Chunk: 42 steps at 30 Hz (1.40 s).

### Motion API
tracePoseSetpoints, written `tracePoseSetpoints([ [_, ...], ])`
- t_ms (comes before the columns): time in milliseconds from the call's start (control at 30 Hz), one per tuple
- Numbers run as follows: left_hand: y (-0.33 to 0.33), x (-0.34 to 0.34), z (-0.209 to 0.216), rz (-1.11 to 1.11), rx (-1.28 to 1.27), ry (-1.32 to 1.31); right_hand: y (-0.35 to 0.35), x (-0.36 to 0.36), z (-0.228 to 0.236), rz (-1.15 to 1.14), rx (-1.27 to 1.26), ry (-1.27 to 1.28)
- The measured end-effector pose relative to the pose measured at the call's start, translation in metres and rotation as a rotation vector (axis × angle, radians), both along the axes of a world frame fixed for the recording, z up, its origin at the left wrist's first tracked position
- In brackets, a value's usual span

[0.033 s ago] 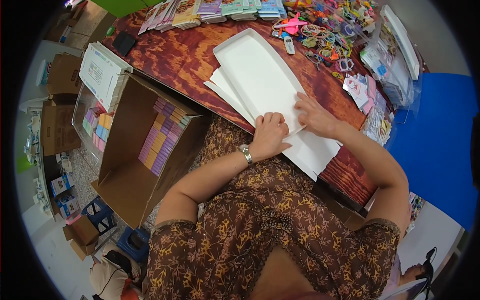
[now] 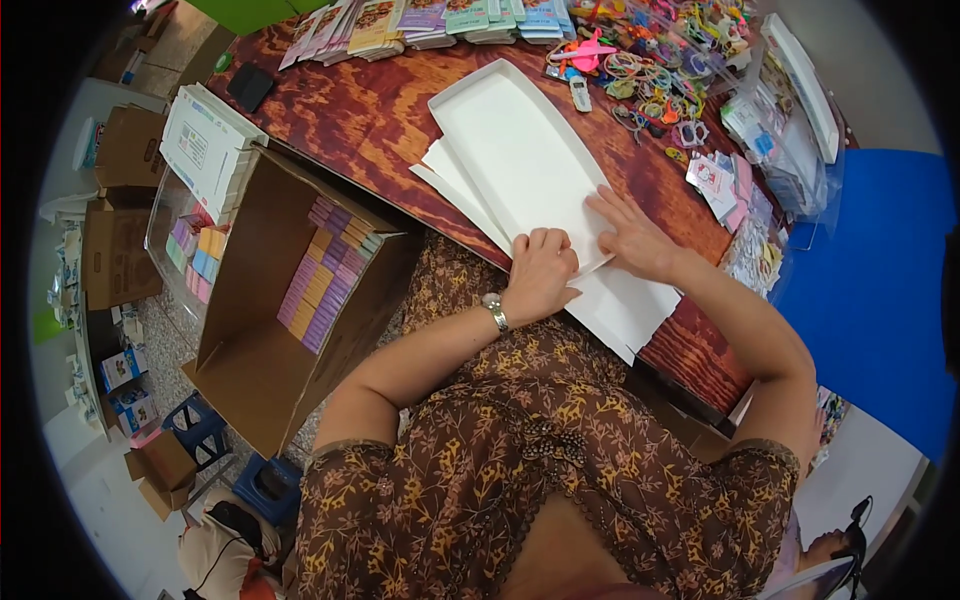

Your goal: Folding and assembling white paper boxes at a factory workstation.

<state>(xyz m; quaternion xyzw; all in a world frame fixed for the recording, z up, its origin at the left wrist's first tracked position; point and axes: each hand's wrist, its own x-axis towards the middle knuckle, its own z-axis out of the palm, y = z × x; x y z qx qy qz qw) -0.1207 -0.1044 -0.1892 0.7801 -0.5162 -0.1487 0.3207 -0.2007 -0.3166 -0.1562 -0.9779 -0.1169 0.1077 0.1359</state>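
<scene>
A long, shallow white cardboard box [image 2: 515,130] lies slantwise on the table, its far end and side walls raised. At its near end, my left hand [image 2: 540,270] is closed, with curled fingers gripping the folded edge. My right hand [image 2: 635,240] bends over the right wall at the same end, with its fingertips inside and against the cardboard. Between both hands a small folded flap shows, partly covered by the fingers. Flat white cardboard [image 2: 625,310] sticks out below the hands over the table edge, and more white sheets [image 2: 455,190] lie under the box's left side.
An open brown carton [image 2: 260,330] with small coloured packs stands left of the table [image 2: 380,130]. Stacked printed packets [image 2: 430,28] line the far edge. Colourful trinkets [image 2: 660,80] and bagged items [image 2: 770,130] crowd the right. Another person [image 2: 825,550] is at lower right.
</scene>
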Motion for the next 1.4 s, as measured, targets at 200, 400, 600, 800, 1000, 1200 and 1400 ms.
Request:
tracePoseSetpoints([
  [200, 0.001, -0.006, 0.001, 0.058, 0.027, -0.087, 0.004, -0.010, -0.015, -0.004, 0.018, 0.022],
  [400, 0.030, -0.002, 0.010, 0.196, -0.400, 0.008, -0.015, -0.023, -0.005, 0.074, 0.086, -0.091],
  [600, 0.042, 0.000, 0.025, 0.659, -0.414, 1.149, 0.007, 0.006, 0.041, 0.035, 0.149, -0.208],
  [800, 0.041, 0.017, 0.057, 0.248, -0.388, 1.943, 0.017, 0.011, 0.060, 0.134, 0.030, -0.306],
  [1000, 0.018, 0.025, 0.039, 0.313, -0.319, 2.025, 0.015, 0.017, 0.052, 0.302, -0.314, -0.561],
  [1200, 0.017, 0.037, 0.066, 0.483, -0.541, 1.618, 0.030, 0.032, 0.081, -0.052, 0.003, -0.700],
  [1400, 0.005, 0.037, 0.056, 0.446, -0.632, 1.411, 0.048, 0.031, 0.043, -0.887, 1.031, -0.406],
])
